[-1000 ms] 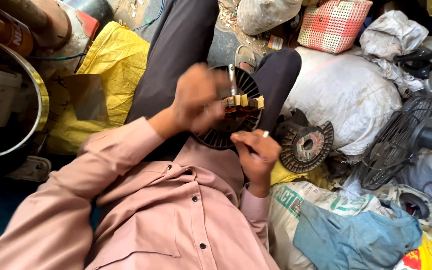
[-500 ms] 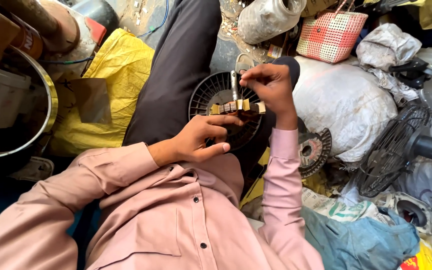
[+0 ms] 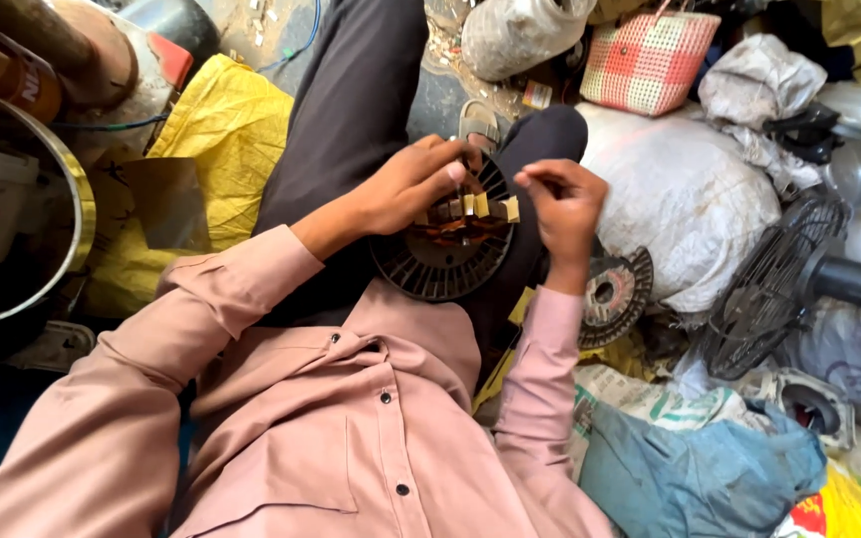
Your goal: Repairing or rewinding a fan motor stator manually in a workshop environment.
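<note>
Curling over the far rim of a round, dark, ribbed motor stator with copper windings (image 3: 442, 254), the fingers of the left hand (image 3: 413, 184) close loosely on its edge, the thumb near the pale paper slips (image 3: 470, 206) that stick up from the slots. The right hand (image 3: 562, 207) sits just beside the stator's right side with its fingertips (image 3: 533, 179) pinched together; whether anything is caught between them I cannot tell, as the spot is too small and blurred. The stator rests on the person's lap, against the dark grey trousers (image 3: 351, 110), with the pink buttoned shirt (image 3: 351, 438) below it. Just right of the right wrist lies a second ribbed round motor part (image 3: 615, 294), apart from the one in hand. Behind it bulges a large white woven sack (image 3: 685, 204), and farther right a black wire fan guard (image 3: 764, 284). A pink-and-white checked woven basket (image 3: 647, 60) stands at the top. On the left side spreads a yellow plastic sack (image 3: 216, 130), and beside it a big metal drum with a brass-coloured rim (image 3: 77, 214).
</note>
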